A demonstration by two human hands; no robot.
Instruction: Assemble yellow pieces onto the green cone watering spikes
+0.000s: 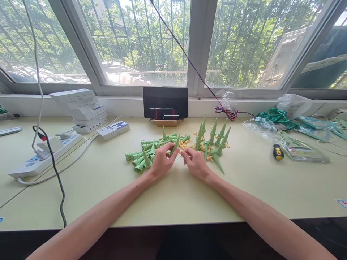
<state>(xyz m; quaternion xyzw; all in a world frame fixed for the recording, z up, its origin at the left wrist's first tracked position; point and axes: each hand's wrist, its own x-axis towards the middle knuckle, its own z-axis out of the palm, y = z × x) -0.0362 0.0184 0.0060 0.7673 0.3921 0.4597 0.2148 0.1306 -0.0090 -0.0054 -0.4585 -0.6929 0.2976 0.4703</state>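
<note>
My left hand (163, 159) is closed round a green spike (175, 144), its tip pointing up. My right hand (195, 162) pinches a small yellow piece (180, 152) against the side of that spike. Left of my hands lie several green spikes and ribbed tubes (139, 168) in a loose heap. Small yellow pieces (185, 142) are piled just behind my fingertips. To the right several green spikes (213, 130) stand upright with yellow pieces at their sides, and one spike (217, 162) leans down toward the front.
Behind stand a dark tablet (165, 97) and a phone (166, 114) on a small brown box. White boxes (84, 108) and a power strip (46, 155) with cables are at left. A yellow-black screwdriver (278, 152) and plastic bags (303, 151) lie at right.
</note>
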